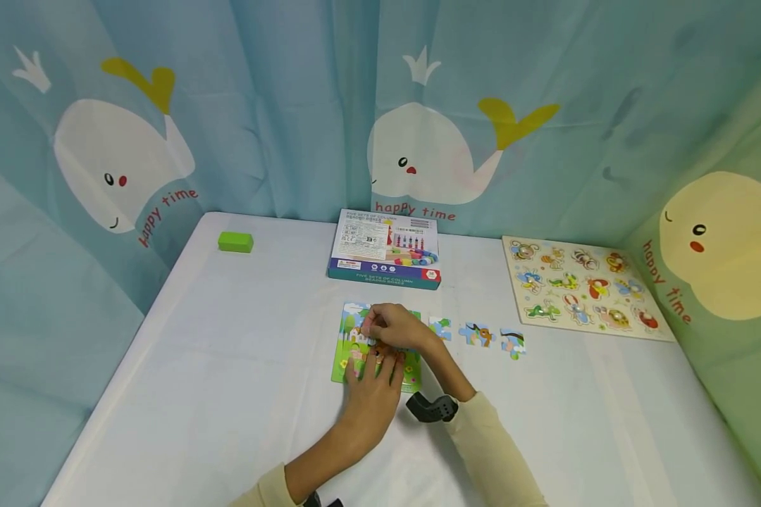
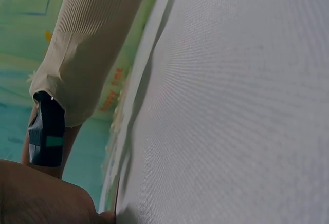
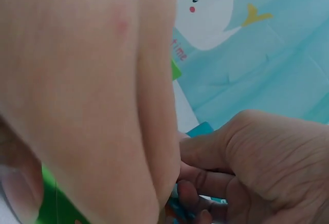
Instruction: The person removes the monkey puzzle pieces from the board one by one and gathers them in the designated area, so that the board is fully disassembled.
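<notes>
A picture puzzle (image 1: 342, 366) with a green and blue scene lies on the white table in the head view. My left hand (image 1: 373, 398) rests on its lower part, fingers spread and mostly straight. Above it, my right hand (image 1: 396, 327) bends its fingers over the upper part, thumb and fingertips together on a puzzle piece, mostly hidden by the hand. In the right wrist view, bits of blue show by the curled fingers of the right hand (image 3: 257, 167). Loose puzzle pieces lie to the right: one (image 1: 440, 328) close by, a second (image 1: 478, 334), a third (image 1: 514, 342).
Behind the puzzle lies a flat beaded-toy box (image 1: 383, 250). A wooden insect board (image 1: 577, 289) lies at the right, and a green block (image 1: 235, 242) at the back left. A blue whale-print curtain (image 1: 304, 127) encloses the table (image 1: 228, 352).
</notes>
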{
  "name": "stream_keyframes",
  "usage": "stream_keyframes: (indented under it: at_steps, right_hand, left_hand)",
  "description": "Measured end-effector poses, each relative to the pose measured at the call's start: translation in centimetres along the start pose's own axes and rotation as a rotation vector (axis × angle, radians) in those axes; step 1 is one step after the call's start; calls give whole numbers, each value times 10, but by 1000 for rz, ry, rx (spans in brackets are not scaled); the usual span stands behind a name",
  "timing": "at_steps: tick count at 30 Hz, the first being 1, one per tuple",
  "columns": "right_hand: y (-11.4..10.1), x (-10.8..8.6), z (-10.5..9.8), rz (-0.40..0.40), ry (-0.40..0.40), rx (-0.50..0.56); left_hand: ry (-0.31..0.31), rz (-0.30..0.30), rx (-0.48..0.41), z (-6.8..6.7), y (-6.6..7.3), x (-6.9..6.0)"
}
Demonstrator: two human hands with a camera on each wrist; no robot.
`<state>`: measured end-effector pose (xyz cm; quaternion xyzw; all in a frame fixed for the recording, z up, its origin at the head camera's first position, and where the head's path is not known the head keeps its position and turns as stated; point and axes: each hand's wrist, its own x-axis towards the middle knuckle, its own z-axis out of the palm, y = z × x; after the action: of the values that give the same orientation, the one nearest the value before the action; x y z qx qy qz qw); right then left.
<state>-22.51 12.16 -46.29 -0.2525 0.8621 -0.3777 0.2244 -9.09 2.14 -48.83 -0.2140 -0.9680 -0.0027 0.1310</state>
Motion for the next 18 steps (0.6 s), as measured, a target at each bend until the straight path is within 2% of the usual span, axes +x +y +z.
stream_keyframes:
  at_steps: [8, 15, 18]
  right_hand:
    - [-3, 2, -1, -10, -16, -66]
    - [-5, 1, 0, 1, -4, -88]
    - [-4, 1, 2, -15, 9, -81]
  left_hand:
    - [13, -10, 19, 3, 1, 1]
    - [-26, 0, 12, 1, 1, 0]
    - [-23, -3, 13, 1, 1, 0]
